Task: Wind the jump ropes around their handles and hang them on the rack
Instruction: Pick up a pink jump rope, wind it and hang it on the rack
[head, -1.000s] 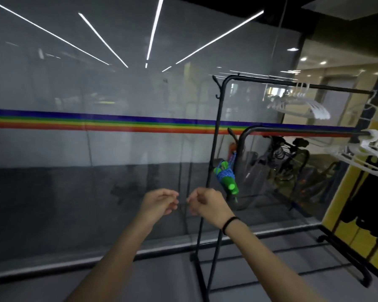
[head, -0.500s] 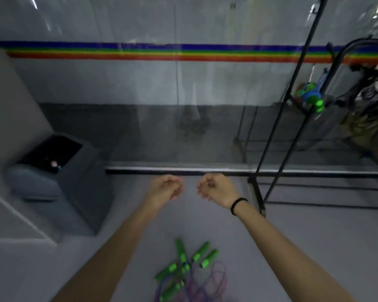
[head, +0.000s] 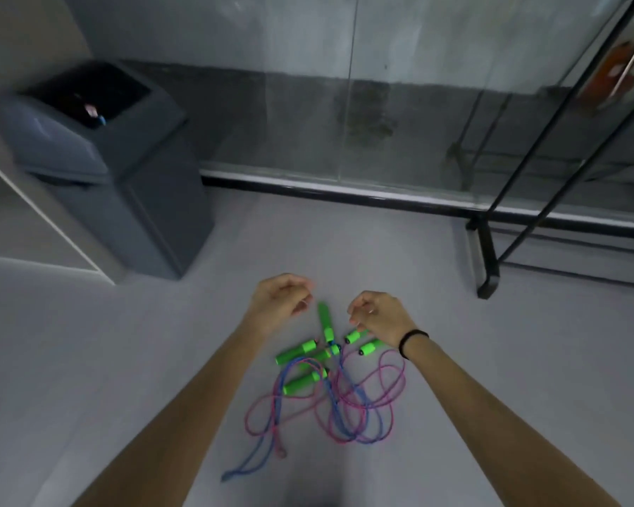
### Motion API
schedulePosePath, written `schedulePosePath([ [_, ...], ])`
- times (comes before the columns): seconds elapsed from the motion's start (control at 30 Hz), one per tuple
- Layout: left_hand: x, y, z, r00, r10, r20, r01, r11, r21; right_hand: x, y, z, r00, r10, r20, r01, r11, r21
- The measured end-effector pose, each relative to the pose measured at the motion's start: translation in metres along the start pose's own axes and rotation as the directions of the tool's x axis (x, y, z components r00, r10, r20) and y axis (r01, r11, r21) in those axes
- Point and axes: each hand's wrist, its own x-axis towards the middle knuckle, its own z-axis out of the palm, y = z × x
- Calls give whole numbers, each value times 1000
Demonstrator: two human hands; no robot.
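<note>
**Tangled jump ropes on the floor beneath 2 loosely curled hands**

Pale grey flooring (head: 454, 360) fills the lower part of the view and runs up to a glass wall (head: 381, 104) with a dark sill strip along its base. At the left, beside a white partition, stands a dark grey bin (head: 125, 199) with an open black top. At the right, the black foot and slanting poles of the rack (head: 489, 258) rest on the floor just in front of the glass.

The jump ropes (head: 330, 400) lie in a loose heap on the floor, well apart from the rack. Their pink and blue cords loop over one another, and 1 blue strand trails away toward the lower left. The green handles (head: 295, 351) cluster at the far edge of the heap, pointing in different directions; at least 6 show.

Both forearms reach forward over the heap. The left hand (head: 280, 300) is loosely curled, fingers bent toward the thumb, and holds nothing that can be seen. The right hand (head: 379, 316), with a black band (head: 412, 342) at the wrist, is likewise curled, its fingertips just above 2 of the handles; whether they touch cannot be told.
</note>
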Motion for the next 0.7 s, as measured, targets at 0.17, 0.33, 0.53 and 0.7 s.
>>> schedulePosePath([
  [0.17, 52, -151, 11, 998, 55, -12, -54, 998, 9, 75, 137, 80, 999, 13, -47, -15, 999, -34],
  [0.33, 94, -278, 19, 996, 88, -17, -88, 996, 6, 151, 264, 148, 995, 48, -83, -55, 994, -92],
  [0.53, 138, -364, 26, 994, 107, 10, -107, 994, 8, 232, 372, 200, 986, 115, -124, -133, 980, -150],
  [0.7, 172, -391, 34, 992, 118, 40, -120, 992, 41, 255, 396, 207, 983, 75, -169, -142, 892, -428],
])
